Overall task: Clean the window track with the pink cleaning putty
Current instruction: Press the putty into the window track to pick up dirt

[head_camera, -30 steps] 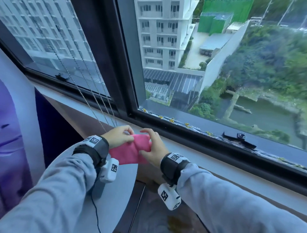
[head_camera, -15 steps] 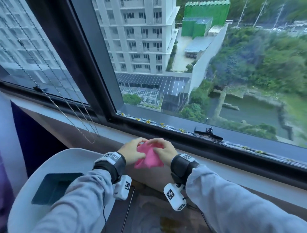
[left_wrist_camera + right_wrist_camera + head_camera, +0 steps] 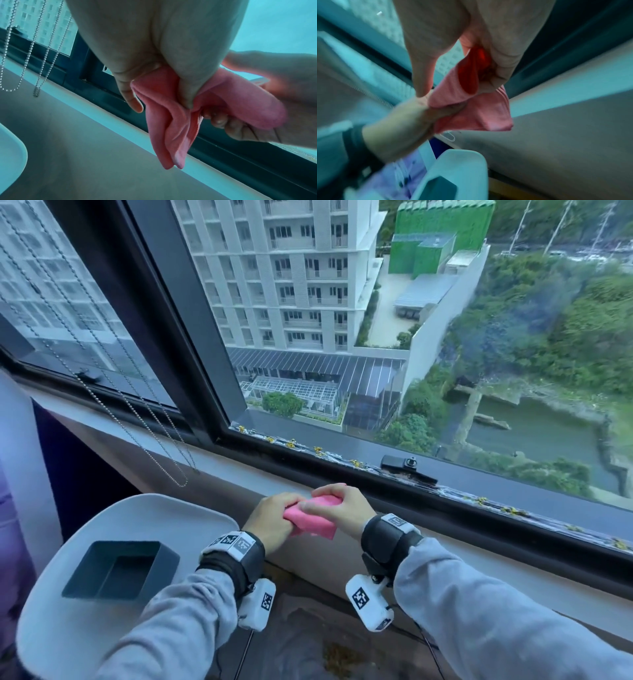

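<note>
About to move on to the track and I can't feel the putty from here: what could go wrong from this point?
1. The pink putty, held between the left hand and the right hand, sags in a loose fold; it might stretch and drop onto the sill.
2. The window track holds yellow debris and a black latch; putty could snag there.
</note>
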